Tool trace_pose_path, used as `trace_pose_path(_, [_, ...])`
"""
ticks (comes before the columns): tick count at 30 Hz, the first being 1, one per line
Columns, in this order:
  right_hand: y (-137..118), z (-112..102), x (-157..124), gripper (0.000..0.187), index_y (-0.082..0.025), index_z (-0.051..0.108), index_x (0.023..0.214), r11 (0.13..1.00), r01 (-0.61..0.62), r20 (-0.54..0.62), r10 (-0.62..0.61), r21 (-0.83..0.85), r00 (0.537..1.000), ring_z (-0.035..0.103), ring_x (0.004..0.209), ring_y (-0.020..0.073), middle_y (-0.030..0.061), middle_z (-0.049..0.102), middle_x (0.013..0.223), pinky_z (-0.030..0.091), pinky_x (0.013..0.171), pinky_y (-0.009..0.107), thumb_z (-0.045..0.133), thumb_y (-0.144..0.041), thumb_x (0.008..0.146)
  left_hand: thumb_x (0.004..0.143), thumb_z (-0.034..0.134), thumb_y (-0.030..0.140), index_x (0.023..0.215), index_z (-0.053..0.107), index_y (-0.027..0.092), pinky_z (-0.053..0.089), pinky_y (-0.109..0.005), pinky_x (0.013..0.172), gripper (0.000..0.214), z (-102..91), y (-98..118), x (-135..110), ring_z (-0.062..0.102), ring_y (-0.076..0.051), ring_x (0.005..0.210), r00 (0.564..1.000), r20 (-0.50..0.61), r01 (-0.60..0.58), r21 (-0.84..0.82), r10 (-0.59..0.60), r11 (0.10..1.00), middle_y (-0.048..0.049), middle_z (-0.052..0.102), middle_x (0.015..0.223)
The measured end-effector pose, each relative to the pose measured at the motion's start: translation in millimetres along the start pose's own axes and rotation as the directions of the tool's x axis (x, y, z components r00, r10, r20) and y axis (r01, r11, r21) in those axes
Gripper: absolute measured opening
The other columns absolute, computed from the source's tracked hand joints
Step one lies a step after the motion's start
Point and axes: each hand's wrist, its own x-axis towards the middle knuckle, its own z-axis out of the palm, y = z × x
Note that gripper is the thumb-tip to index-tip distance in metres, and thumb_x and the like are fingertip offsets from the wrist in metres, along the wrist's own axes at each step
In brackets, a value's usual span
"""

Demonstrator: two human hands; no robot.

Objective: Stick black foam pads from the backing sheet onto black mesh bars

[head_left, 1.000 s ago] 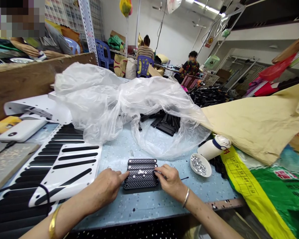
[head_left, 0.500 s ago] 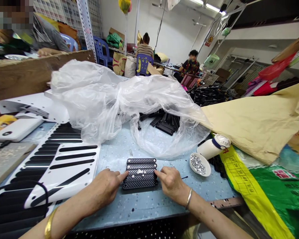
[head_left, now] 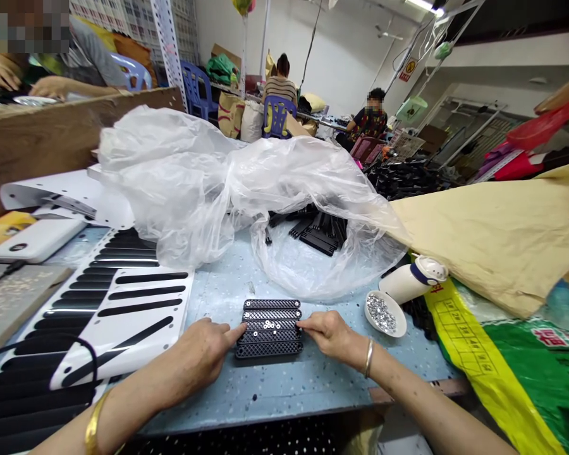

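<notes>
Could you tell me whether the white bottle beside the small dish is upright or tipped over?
Tipped over: the white bottle lies on its side, capped end pointing right, behind the dish of silvery parts.

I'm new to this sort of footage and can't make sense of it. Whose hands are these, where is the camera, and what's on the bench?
There is no machine here: a person wears one camera on the head, looking forward and down, so the two arms at the bottom are their own. The left hand puts its forefinger against the left end of black perforated strips lying side by side on the blue table; the right hand touches their right end. Tiny silver screws sit on the strips. Whether that hand pinches anything is unclear. Nearby: a white dish of screws, a white slotted panel and a clear plastic bag over more black parts.
</notes>
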Motion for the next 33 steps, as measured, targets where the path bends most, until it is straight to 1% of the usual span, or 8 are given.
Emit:
trace_pose_path(7, [6.2,-11.3,7.3,0.028,-0.018,0.074,0.107,0.998,0.035,0.114,-0.04,0.047,0.993,0.072,0.077,0.0159,0.0067,0.077,0.09,0.054,0.071,0.023,0.053,-0.01,0.091,0.077,0.045,-0.004,0.125,0.056,0.015,0.055,-0.038,0.061,0.053,-1.0,2.5,1.4,0.07,-0.027,0.067,1.0,0.023,0.017,0.008,-0.017,1.0,-0.0062,0.073,0.079])
trace_pose_path(12, [8.8,-23.8,10.6,0.037,-0.018,0.072,0.113,0.993,0.113,0.199,-0.117,0.033,0.973,0.071,0.083,0.019,0.0085,0.076,0.093,0.054,0.075,0.028,0.049,-0.004,0.088,0.076,0.044,-0.004,0.129,0.054,0.016,0.053,-0.036,0.061,0.057,-3.9,3.4,0.7,0.069,-0.025,0.067,0.999,0.039,0.017,-0.007,-0.016,1.0,-0.0052,0.072,0.077])
trace_pose_path(15, [8.2,-27.0,14.0,0.04,-0.018,0.072,0.111,0.99,0.143,0.226,-0.143,0.014,0.964,0.069,0.082,0.0199,0.0084,0.076,0.091,0.053,0.074,0.028,0.048,-0.001,0.084,0.075,0.044,-0.003,0.126,0.055,0.016,0.052,-0.034,0.061,0.055,-2.8,3.7,-0.2,0.067,-0.024,0.066,1.0,0.016,0.01,-0.019,-0.01,1.0,-0.0054,0.072,0.077])
trace_pose_path(17, [6.6,-24.7,14.9,0.035,-0.018,0.074,0.105,0.991,0.132,0.22,-0.129,0.003,0.967,0.069,0.077,0.0185,0.0073,0.075,0.086,0.052,0.07,0.026,0.05,-0.003,0.084,0.076,0.045,-0.002,0.125,0.054,0.016,0.05,-0.033,0.061,0.054,1.1,3.5,-1.2,0.066,-0.022,0.064,0.999,-0.033,-0.001,-0.043,-0.001,0.999,-0.0053,0.07,0.077])
trace_pose_path(21, [-2.6,-10.7,8.8,0.027,-0.016,0.073,0.096,0.998,0.043,0.132,-0.036,-0.049,0.991,0.066,0.065,0.0165,0.0063,0.073,0.076,0.048,0.061,0.023,0.05,-0.006,0.085,0.081,0.042,0.0,0.13,0.048,0.019,0.048,-0.032,0.06,0.053,14.4,1.3,-5.1,0.061,-0.02,0.06,0.986,-0.166,-0.034,-0.113,0.015,0.993,-0.0038,0.067,0.073])
trace_pose_path(24, [-13.9,3.5,-0.4,0.028,-0.015,0.071,0.095,0.995,-0.041,0.028,0.044,-0.094,0.999,0.064,0.062,0.0166,0.0065,0.071,0.072,0.045,0.058,0.024,0.047,-0.005,0.086,0.081,0.04,-0.001,0.135,0.043,0.019,0.047,-0.033,0.061,0.057,22.9,-0.9,-7.9,0.06,-0.021,0.061,0.976,-0.215,-0.051,-0.142,0.019,0.989,-0.0044,0.066,0.075])
trace_pose_path(28, [-28.8,22.1,-8.5,0.029,-0.012,0.068,0.098,0.982,-0.132,-0.109,0.118,-0.134,0.987,0.065,0.064,0.0182,0.0083,0.07,0.073,0.044,0.06,0.026,0.042,-0.004,0.087,0.079,0.04,-0.002,0.137,0.041,0.019,0.048,-0.035,0.062,0.062,27.2,-2.1,-8.6,0.06,-0.022,0.062,0.973,-0.229,-0.048,-0.146,0.014,0.988,-0.0052,0.067,0.078])
trace_pose_path(33, [-42.7,39.3,-8.7,0.031,-0.01,0.067,0.099,0.962,-0.199,-0.241,0.152,-0.186,0.959,0.062,0.058,0.02,0.0096,0.067,0.07,0.04,0.054,0.029,0.042,-0.001,0.082,0.076,0.042,-0.003,0.132,0.044,0.016,0.048,-0.036,0.061,0.059,28.2,0.9,-6.3,0.061,-0.023,0.063,0.98,-0.198,-0.032,-0.07,0.017,0.997,-0.0062,0.069,0.077])
